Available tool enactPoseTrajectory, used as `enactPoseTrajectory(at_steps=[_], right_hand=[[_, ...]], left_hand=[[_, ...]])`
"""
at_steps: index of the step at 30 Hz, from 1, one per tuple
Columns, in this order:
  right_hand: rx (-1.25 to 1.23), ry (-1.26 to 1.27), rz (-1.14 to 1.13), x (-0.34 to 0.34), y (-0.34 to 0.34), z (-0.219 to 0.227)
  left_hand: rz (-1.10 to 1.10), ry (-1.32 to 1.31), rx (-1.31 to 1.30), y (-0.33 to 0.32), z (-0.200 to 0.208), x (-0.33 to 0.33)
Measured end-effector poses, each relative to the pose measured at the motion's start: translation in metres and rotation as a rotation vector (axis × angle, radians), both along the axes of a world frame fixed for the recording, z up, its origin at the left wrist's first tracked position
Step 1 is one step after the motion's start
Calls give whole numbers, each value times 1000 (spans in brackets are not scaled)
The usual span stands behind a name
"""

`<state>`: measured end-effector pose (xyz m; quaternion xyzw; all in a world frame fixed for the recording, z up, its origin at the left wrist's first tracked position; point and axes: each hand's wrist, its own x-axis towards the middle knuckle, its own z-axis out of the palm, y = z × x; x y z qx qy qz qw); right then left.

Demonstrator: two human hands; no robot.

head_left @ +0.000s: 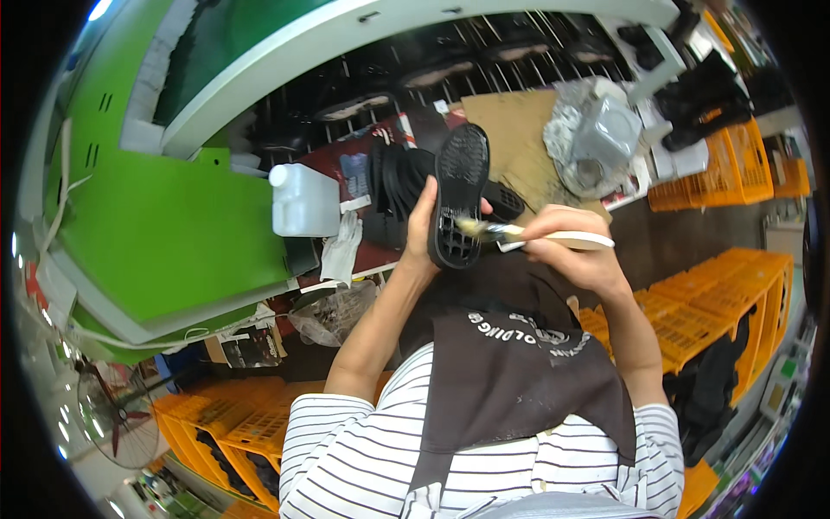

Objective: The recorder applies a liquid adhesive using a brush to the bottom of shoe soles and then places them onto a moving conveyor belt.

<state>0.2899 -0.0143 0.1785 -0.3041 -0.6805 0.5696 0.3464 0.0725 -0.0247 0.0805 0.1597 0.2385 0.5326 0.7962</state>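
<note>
My left hand (420, 227) grips a black shoe sole (462, 169) by its edge, thumb on the near side and fingertips showing at the far edge. The sole stands lengthwise, its inner face toward me, with an open grid in the lower part and a wet-looking shine. In my right hand (577, 249) a paintbrush (512, 233) with a pale handle is pinched between thumb and fingers. Its bristles touch the sole just above the grid. Behind my left hand lies a bundle of black soles (399, 180), and another black sole (504, 201) rests to the right.
A white jug (306, 201) and a white glove (341, 247) are at the left of the bench. A clear plastic container (605, 130) in crumpled film stands right, on cardboard (506, 121). A rack with rods (415, 73) runs behind. Orange crates (692, 316) flank me; a green machine panel (173, 233) is left.
</note>
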Motion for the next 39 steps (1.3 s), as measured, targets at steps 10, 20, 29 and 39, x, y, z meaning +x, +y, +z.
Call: enactPoseTrajectory(at_steps=[10,20,29,39], right_hand=[[-288,493,-490,36,20,-30],[-212,302,-461,0,17,-46],[-234,225,-571,-8,14,-48],[-230,128,-641,-15,18,-57]], left_hand=[[78,-96,228,38,117,-98],[1111,1015,-104,159,167,-397],[678,2091,93,213,143,-415],[1199,2038,-508,232,125,-484]])
